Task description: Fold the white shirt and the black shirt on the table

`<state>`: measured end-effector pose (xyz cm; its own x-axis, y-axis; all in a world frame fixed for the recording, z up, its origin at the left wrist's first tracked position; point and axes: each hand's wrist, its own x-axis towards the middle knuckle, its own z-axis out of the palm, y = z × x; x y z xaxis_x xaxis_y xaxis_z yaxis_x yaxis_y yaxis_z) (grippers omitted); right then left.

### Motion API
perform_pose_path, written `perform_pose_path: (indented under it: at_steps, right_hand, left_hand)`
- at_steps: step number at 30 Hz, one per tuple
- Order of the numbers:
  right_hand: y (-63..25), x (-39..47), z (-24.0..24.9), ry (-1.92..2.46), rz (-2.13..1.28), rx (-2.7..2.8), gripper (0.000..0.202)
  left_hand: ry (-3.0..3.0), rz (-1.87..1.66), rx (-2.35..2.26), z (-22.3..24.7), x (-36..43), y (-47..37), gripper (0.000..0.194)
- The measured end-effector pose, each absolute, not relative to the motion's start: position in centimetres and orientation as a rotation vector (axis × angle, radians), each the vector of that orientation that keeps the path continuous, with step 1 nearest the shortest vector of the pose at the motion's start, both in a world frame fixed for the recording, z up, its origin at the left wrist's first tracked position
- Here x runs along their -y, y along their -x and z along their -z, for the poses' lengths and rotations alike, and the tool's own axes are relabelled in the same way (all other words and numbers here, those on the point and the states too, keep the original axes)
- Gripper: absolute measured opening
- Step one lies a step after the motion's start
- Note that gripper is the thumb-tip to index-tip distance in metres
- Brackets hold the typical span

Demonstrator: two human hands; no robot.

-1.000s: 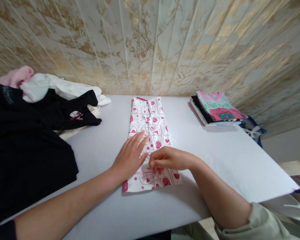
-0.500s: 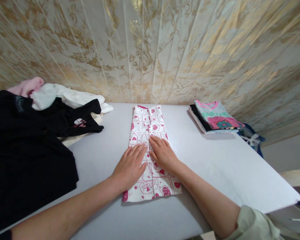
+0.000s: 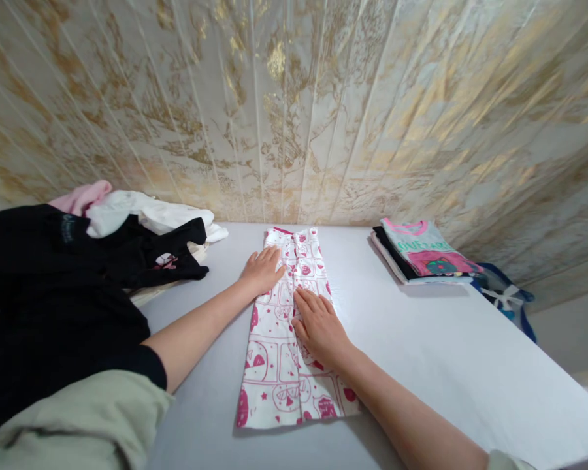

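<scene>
A white garment with a pink print point(image 3: 274, 365) lies folded into a long narrow strip on the white table, its edges meeting along a line down the middle. My left hand point(image 3: 263, 271) rests flat on its upper left part, fingers pointing toward the wall. Lower down, on the right half beside the middle line, my right hand point(image 3: 319, 324) lies palm down with its fingers extended. Neither hand grips anything.
Black clothes point(image 3: 53, 294) are heaped on the left, with white point(image 3: 161, 212) and pink point(image 3: 85, 196) cloth behind. A folded stack of clothes point(image 3: 426, 251) sits at the back right, a blue item point(image 3: 512, 297) beside it. A patterned wall point(image 3: 294, 117) borders the white table point(image 3: 421, 365).
My left hand has moved up the garment, away from me, toward its far end. My right hand stays at about the same part of the cloth. The view has shifted slightly.
</scene>
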<state>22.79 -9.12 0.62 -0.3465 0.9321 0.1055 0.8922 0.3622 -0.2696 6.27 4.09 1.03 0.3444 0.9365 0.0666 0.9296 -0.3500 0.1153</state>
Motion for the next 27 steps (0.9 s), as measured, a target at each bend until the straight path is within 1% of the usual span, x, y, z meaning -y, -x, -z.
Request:
perform_pose_path:
  at_steps: [4,7,13,20,24,27]
  right_hand:
    - [-22.3,9.3,-1.2,1.623,-0.227,2.365,0.058]
    - [-21.7,9.5,-1.0,1.559,-0.275,2.443,0.063]
    - [-21.2,9.7,-0.1,1.577,-0.367,2.492,0.067]
    - [-21.2,9.6,-0.5,1.597,-0.409,2.503,0.067]
    - [-21.1,9.7,-0.7,1.592,-0.442,2.487,0.068]
    - [-21.2,9.8,-1.0,1.573,-0.458,2.463,0.067]
  left_hand:
    - [-2.460,-0.194,-1.838,0.7,-5.0,-6.8,0.058]
    - [-2.454,-0.182,-1.828,1.1,-5.3,-6.8,0.060]
    - [-2.347,-0.181,-1.913,0.6,-9.0,-6.7,0.060]
    - [-2.225,-0.247,-2.019,0.4,-13.2,-6.4,0.058]
    - [-2.196,-0.312,-2.043,-0.1,-13.2,-6.4,0.055]
    - [-2.207,-0.422,-2.077,-1.1,-12.1,-7.4,0.049]
